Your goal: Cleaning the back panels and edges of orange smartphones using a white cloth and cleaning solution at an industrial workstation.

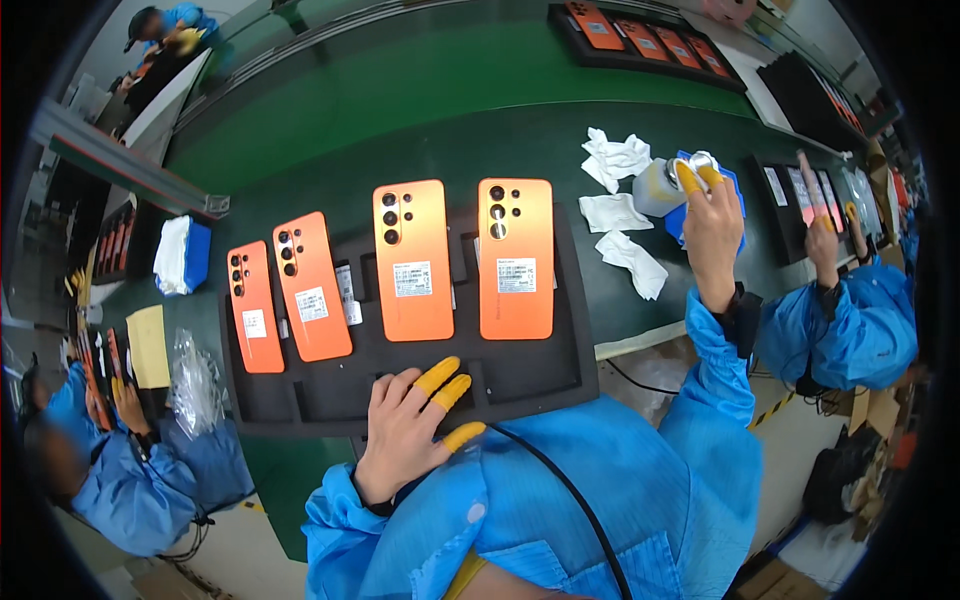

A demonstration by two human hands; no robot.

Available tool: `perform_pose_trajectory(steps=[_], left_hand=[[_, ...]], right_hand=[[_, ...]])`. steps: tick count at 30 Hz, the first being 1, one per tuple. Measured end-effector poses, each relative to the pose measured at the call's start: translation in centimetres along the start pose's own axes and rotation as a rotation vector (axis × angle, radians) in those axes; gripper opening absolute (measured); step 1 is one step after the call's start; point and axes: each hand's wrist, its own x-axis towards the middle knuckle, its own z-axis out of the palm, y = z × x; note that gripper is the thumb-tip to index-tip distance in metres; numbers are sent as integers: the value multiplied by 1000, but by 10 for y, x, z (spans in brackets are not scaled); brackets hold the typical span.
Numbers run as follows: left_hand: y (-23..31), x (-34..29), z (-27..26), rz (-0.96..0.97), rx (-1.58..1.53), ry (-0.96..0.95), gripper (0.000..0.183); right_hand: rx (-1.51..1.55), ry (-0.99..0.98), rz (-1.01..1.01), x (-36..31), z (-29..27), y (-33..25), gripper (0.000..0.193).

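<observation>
Several orange phones lie backs up across a black compartmented tray; one big phone is at its right end, another left of it. Two more tilted phones are on the left. My left hand, with yellow finger cots, rests open at the tray's near edge, fingers spread, holding nothing. Off to the right, my right hand reaches over a blue box, its cotted fingertips closed on a white wipe. Beside those fingertips stands a pale bottle with a metal top.
Crumpled white wipes lie between tray and bottle. Another blue box of wipes stands at left, near a yellow sheet and clear plastic bags. A further phone tray is at the back. Co-workers in blue sit on both sides.
</observation>
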Motion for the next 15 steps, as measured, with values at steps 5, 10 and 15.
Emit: perform_pose_trajectory(steps=[5, 10, 15], left_hand=[[16, 14, 10, -119, 22, 105, 61], [27, 30, 22, -57, 133, 74, 58], [27, 36, 24, -41, 82, 16, 49]], right_hand=[[314, 61, 83, 13, -9, -45, 24], [594, -6, -321, 32, -2, -120, 21], [617, -69, -417, 39, 11, -133, 26]])
